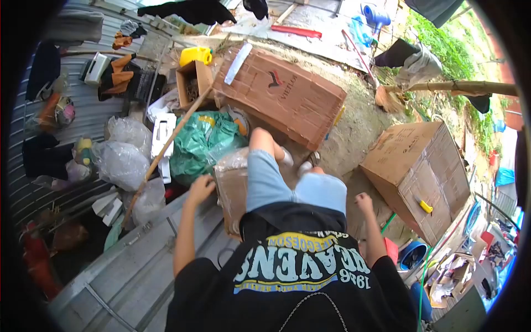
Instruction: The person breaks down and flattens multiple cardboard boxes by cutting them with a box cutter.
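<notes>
My left hand (pixel 202 188), its fingers loosely bent and apart, hovers beside a taped cardboard box (pixel 229 193) next to my left thigh. No held object shows in it. My right hand (pixel 363 202) is raised just outside my right knee, fingers curled in; whatever it holds, if anything, is hidden. To its right a large cardboard box (pixel 406 146) stands tilted in view, and a yellow-handled cutter (pixel 425 206) lies on it. In front of my feet is a long printed cardboard box (pixel 293 91) with a torn white strip (pixel 238 63) on it.
Green plastic sacking (pixel 202 144) and clear plastic bags (pixel 119 157) are heaped at the left, with a wooden pole (pixel 166 149) leaning across. A yellow jerrycan (pixel 196 56) stands behind a small open box (pixel 193 83). A bamboo pole (pixel 470 87) with hanging cloth crosses the upper right.
</notes>
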`<move>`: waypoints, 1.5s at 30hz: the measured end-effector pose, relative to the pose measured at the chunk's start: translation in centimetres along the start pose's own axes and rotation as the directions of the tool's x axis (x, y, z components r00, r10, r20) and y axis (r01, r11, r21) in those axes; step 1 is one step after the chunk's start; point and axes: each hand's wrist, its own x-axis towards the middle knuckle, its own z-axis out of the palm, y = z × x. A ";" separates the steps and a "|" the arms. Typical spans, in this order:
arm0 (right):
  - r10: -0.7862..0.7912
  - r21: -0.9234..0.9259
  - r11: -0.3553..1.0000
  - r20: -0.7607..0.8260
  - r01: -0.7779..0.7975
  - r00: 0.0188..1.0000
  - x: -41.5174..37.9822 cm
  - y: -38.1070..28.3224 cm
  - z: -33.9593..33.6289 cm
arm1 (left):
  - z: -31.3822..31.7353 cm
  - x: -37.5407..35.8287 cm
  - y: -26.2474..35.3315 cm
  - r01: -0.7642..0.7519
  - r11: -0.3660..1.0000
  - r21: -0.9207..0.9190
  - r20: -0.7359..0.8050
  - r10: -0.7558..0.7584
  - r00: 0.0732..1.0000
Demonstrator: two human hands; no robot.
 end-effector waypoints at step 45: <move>0.475 0.801 0.501 0.062 -0.328 0.878 37.6 -14.8 12.3 | 5.9 72.2 -26.9 0.483 0.597 -0.640 0.220 -0.460 0.860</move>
